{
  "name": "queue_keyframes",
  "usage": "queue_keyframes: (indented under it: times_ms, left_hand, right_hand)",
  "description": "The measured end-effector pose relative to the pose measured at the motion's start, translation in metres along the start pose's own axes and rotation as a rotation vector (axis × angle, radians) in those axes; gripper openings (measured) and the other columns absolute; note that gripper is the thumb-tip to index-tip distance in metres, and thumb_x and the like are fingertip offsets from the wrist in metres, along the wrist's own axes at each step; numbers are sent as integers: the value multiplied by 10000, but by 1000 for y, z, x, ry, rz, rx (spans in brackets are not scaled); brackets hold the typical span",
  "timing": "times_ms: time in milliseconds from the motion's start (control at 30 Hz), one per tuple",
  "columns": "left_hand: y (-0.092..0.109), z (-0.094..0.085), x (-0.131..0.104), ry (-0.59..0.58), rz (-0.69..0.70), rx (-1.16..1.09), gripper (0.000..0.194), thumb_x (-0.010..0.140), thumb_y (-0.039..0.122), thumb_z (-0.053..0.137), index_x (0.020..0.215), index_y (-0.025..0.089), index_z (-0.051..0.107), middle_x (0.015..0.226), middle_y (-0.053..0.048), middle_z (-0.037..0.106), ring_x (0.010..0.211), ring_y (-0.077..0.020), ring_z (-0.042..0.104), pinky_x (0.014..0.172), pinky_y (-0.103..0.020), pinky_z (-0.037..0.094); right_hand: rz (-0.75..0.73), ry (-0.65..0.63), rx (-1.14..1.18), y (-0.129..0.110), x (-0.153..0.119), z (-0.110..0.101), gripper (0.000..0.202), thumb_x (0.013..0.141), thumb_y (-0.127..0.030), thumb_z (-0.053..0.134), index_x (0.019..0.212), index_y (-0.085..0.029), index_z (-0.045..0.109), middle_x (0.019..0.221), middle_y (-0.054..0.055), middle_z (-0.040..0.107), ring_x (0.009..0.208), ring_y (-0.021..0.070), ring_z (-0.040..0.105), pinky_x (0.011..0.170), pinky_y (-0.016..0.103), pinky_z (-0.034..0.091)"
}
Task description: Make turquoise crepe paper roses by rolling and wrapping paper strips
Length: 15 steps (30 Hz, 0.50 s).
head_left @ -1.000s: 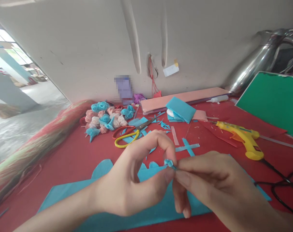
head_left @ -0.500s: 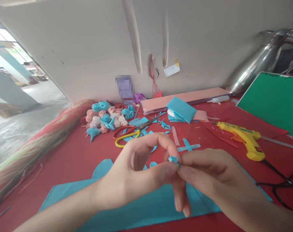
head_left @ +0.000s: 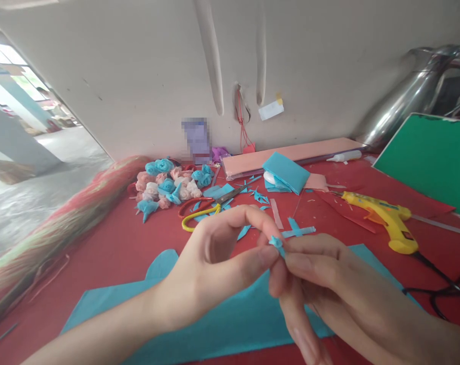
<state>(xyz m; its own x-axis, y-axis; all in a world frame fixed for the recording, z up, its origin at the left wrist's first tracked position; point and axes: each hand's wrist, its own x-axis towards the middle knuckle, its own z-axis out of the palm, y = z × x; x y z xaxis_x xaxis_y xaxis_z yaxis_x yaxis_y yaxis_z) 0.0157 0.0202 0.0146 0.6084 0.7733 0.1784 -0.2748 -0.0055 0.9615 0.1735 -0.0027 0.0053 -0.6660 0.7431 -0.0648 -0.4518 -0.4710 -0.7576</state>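
Note:
Between my fingertips is a small blue crepe-paper flower bud, partly hidden by the fingers. My left hand pinches it between thumb and index finger. From the right, my right hand pinches the same bud, its thumb and index finger pressed against the lower side. Both hands are above a large blue paper sheet lying on the red table. Just beyond the left hand lie scissors with one red and one yellow handle loop, among blue paper scraps.
Blue, pink and white paper roses are heaped at the back left. A yellow glue gun with a black cord lies at right. Behind are a folded blue paper packet, a green board, a metal jug and a straw bundle at left.
The bud has turned upright and shows more of its petals between the fingertips. My right hand has shifted slightly, and the lower fingers have moved down and to the right.

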Motion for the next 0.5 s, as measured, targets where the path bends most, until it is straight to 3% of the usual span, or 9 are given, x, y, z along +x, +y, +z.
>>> queue_keyframes:
  times_ms: [133,233,300,433,500]
  left_hand:
    - [0,1,-1,27,20,52,74,850,247,611,812,187,591,671,24,591,674,-100,540,683,-203,451]
    - [2,0,-1,75,75,218,36,840,238,615,835,202,619,781,13,606,774,-120,551,733,-218,454]
    - [5,-2,-1,135,197,428,60,832,208,610,886,223,632,858,8,617,826,-139,555,769,-245,450]
    - [16,-6,-1,288,639,955,201,696,132,693,842,267,661,798,26,653,746,-173,549,958,-380,378]
    - [21,-4,-3,349,601,1019,250,611,77,718,727,292,663,703,53,653,693,-173,536,1060,-460,277]
  right_hand:
    - [48,-14,29,-1,-1,1,234,855,-303,517,708,-166,638,465,-32,565,405,47,517,419,119,427]
    - [72,6,-14,-4,-3,2,241,843,-291,494,662,-170,596,468,-33,550,397,42,489,409,114,391]
    - [63,17,-69,-5,-4,3,244,841,-283,478,645,-177,577,455,-40,527,387,45,465,416,128,382]
    - [23,87,-203,-2,-7,2,237,833,-319,500,653,-193,589,426,-49,481,369,69,437,410,172,373]
    - [15,121,-256,2,-9,2,234,833,-329,513,660,-196,599,432,-49,479,370,66,433,407,169,367]
